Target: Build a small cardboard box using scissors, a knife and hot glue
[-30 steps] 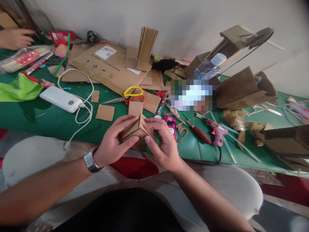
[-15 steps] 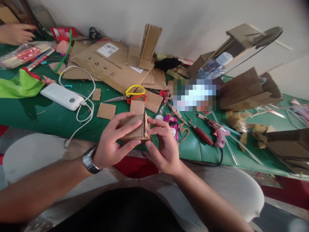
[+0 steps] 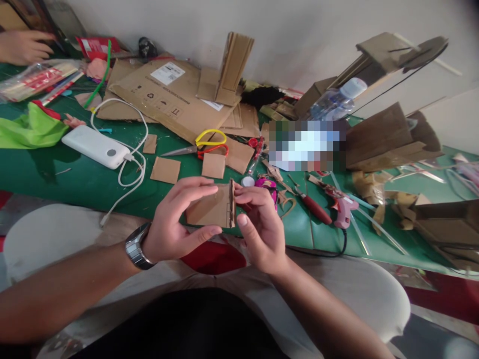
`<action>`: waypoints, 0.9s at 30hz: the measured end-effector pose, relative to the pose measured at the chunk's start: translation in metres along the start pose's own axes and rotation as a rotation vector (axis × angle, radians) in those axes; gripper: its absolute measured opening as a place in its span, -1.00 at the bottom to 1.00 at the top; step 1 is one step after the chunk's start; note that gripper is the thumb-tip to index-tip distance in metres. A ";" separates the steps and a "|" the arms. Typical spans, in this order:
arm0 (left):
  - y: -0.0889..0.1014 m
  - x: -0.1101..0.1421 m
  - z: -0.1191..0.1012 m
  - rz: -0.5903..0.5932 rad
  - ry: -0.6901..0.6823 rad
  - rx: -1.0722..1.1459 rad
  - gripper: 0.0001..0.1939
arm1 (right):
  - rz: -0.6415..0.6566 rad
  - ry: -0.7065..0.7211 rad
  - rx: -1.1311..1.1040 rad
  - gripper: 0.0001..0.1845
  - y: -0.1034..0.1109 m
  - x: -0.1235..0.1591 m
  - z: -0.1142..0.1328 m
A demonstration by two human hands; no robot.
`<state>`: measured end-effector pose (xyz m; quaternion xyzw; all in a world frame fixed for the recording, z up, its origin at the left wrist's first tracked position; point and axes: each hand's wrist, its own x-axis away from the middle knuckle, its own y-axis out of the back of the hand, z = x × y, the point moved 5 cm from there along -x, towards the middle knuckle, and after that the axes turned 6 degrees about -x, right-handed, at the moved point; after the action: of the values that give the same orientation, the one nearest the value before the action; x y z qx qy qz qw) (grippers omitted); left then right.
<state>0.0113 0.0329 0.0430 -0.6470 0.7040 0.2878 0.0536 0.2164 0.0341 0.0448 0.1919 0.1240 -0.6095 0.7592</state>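
Note:
Both my hands hold a small cardboard piece [image 3: 211,208] over the near edge of the green table [image 3: 75,184]. My left hand [image 3: 175,222], with a metal watch at the wrist, pinches its left side between thumb and fingers. My right hand [image 3: 260,224] grips its right edge, where a second panel stands up at a right angle. Loose cardboard squares [image 3: 165,170] lie on the table just beyond my hands, near the yellow and red scissors [image 3: 202,144].
A white power bank [image 3: 93,146] with its cable lies at left. A pink glue gun [image 3: 339,204], a red-handled tool [image 3: 312,207] and cardboard scraps lie at right. Flattened boxes [image 3: 168,97], a water bottle [image 3: 333,102] and cardboard models stand at the back. Another person's hand [image 3: 22,46] rests far left.
I have turned the cardboard piece in my hands, so its flat face now shows with one panel upright on the right. My hands shifted slightly right and up.

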 end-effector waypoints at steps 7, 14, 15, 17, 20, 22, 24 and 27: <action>-0.002 0.003 0.000 -0.006 -0.192 -0.150 -0.39 | -0.009 0.018 -0.037 -0.79 0.000 -0.002 0.003; -0.004 0.005 0.002 -0.006 -0.273 -0.210 -0.48 | 0.009 0.040 -0.039 -0.71 0.001 -0.002 0.003; -0.004 0.005 0.003 -0.007 -0.276 -0.211 -0.48 | 0.008 0.045 -0.038 -0.71 0.001 -0.001 0.003; -0.004 0.006 0.002 -0.011 -0.282 -0.210 -0.47 | 0.001 0.048 -0.049 -0.71 0.001 -0.001 0.003; -0.003 0.007 0.002 -0.013 -0.290 -0.214 -0.46 | -0.007 0.044 -0.066 -0.72 0.001 -0.001 0.002; -0.003 0.007 0.003 -0.011 -0.288 -0.216 -0.46 | -0.008 0.052 -0.074 -0.71 0.001 0.000 0.001; -0.003 0.008 0.003 -0.011 -0.287 -0.215 -0.47 | -0.010 0.057 -0.086 -0.70 0.000 0.000 0.000; -0.003 0.008 0.003 -0.011 -0.294 -0.224 -0.47 | -0.009 0.065 -0.112 -0.69 0.000 0.000 -0.001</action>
<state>0.0121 0.0275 0.0357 -0.6039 0.6485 0.4555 0.0853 0.2161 0.0340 0.0438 0.1685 0.1835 -0.5983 0.7616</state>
